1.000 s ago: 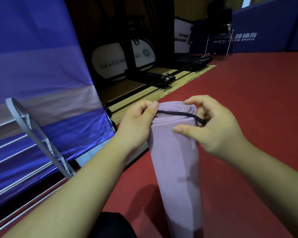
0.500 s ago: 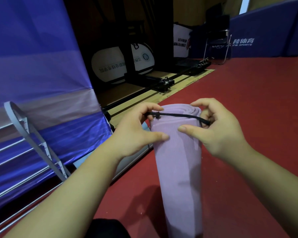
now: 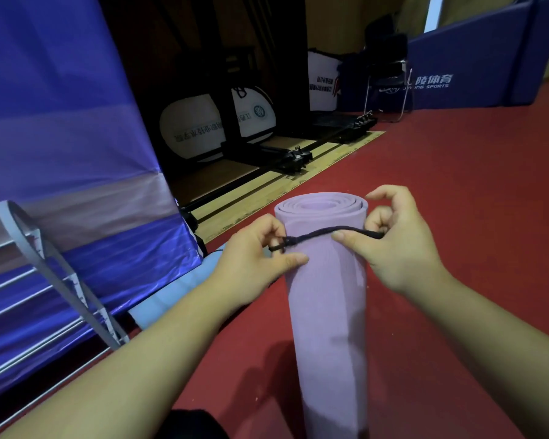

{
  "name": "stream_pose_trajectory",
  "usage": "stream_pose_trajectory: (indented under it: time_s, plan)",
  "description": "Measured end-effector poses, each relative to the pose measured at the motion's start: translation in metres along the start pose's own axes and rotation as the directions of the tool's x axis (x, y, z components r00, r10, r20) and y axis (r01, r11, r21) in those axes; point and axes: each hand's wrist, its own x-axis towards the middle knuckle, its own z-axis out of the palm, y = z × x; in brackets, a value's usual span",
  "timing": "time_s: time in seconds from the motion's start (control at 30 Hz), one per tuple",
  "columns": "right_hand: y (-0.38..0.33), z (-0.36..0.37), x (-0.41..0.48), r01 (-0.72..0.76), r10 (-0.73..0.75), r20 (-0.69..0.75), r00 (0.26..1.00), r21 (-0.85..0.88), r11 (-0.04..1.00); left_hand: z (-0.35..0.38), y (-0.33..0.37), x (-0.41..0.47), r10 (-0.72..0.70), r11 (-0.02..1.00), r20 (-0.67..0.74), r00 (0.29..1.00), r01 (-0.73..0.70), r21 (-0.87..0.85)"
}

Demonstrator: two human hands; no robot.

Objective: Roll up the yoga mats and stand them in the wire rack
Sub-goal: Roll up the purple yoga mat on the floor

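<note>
The black cord (image 3: pixel 327 234) has slid below the rim of the upright rolled lilac yoga mat (image 3: pixel 327 312), left hand (image 3: pixel 254 261) and right hand (image 3: pixel 396 242) each pinching it to bind the roll, wire rack (image 3: pixel 61 280) at left.

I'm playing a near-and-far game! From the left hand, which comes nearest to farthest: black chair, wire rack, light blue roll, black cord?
1. black cord: pinched in the left hand, across the purple mat.
2. light blue roll: on the floor, just left of that wrist.
3. wire rack: farther left, by the blue curtain.
4. black chair: far back, on the right.
</note>
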Motion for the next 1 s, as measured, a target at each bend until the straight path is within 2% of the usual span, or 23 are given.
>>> stream_pose_trajectory:
  time_s: [0.07,0.17,0.23,0.33,0.43,0.63,0.77,0.87,1.0]
  plan:
    - [0.004,-0.003,-0.001,0.002,-0.002,0.010,1.000,-0.016,1.000,0.001,0.000,-0.002,-0.018,1.000,0.098,0.995,0.019,-0.003]
    - [0.014,-0.008,-0.006,-0.006,0.012,0.073,0.997,-0.075,0.997,0.005,-0.007,-0.004,0.006,0.987,0.163,0.987,-0.032,0.159]
    - [0.026,-0.010,-0.013,-0.052,0.061,0.117,0.991,-0.080,0.995,0.010,-0.017,-0.005,0.007,0.975,0.193,0.981,-0.050,0.215]
    - [0.050,-0.012,-0.027,-0.176,0.190,0.185,0.964,-0.090,0.980,0.020,-0.038,-0.013,-0.062,0.978,0.284,0.957,0.001,0.208]
    - [0.073,-0.009,-0.045,-0.274,0.314,0.279,0.907,-0.174,0.946,0.030,-0.057,-0.022,-0.135,0.971,0.377,0.916,0.047,0.233]
    - [0.110,0.001,-0.078,-0.359,0.433,0.434,0.790,-0.246,0.901,0.042,-0.085,-0.038,-0.240,0.947,0.491,0.837,0.090,0.309]
    - [0.131,0.003,-0.103,-0.456,0.474,0.548,0.689,-0.180,0.872,0.051,-0.095,-0.049,-0.297,0.926,0.568,0.767,0.087,0.367]
    - [0.136,0.009,-0.108,-0.456,0.467,0.544,0.697,-0.165,0.874,0.057,-0.098,-0.053,-0.326,0.907,0.594,0.736,0.065,0.417]
    - [0.129,0.014,-0.104,-0.398,0.556,0.458,0.694,-0.400,0.826,0.064,-0.098,-0.053,-0.311,0.893,0.580,0.753,0.024,0.449]
